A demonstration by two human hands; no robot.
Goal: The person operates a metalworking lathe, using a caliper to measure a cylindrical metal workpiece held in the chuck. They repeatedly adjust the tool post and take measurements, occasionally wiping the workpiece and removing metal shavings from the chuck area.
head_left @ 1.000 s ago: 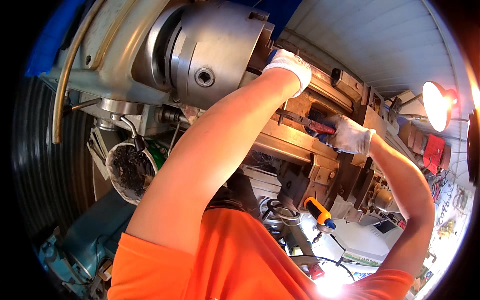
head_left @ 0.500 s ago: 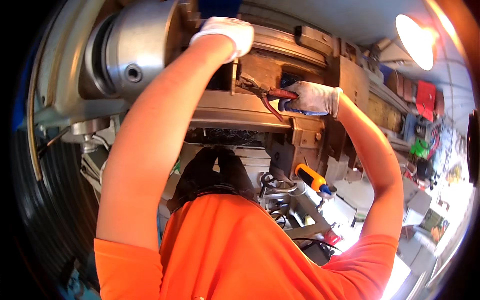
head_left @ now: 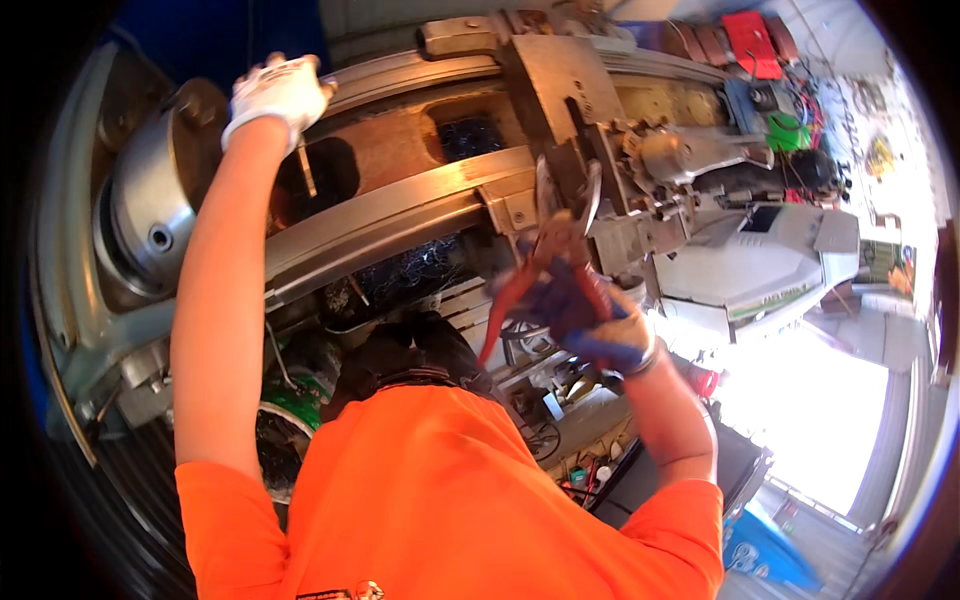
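Note:
My gloved left hand (head_left: 275,95) reaches over the lathe bed beside the large steel chuck (head_left: 150,195), its fingers curled. A thin metal strip (head_left: 307,170) shows just below it; what the fingers close on is hidden. My gloved right hand (head_left: 605,335), slightly blurred, grips red-handled pliers (head_left: 562,240) in front of the carriage. Their jaws point away from me and are spread apart, clear of any workpiece. The handles are spread too, one on either side of the hand.
The lathe bed's front rail (head_left: 400,210) runs across, with dark metal shavings (head_left: 410,265) below. The carriage (head_left: 560,85) stands to the right, with the tailstock (head_left: 690,155) beyond. A grey machine cover (head_left: 755,265) lies farther right. A green container (head_left: 310,385) stands low at left.
The pliers have come away from the strip by my left hand, toward me and right, and their jaws have spread. My view has turned right; my left hand remains beside the chuck.

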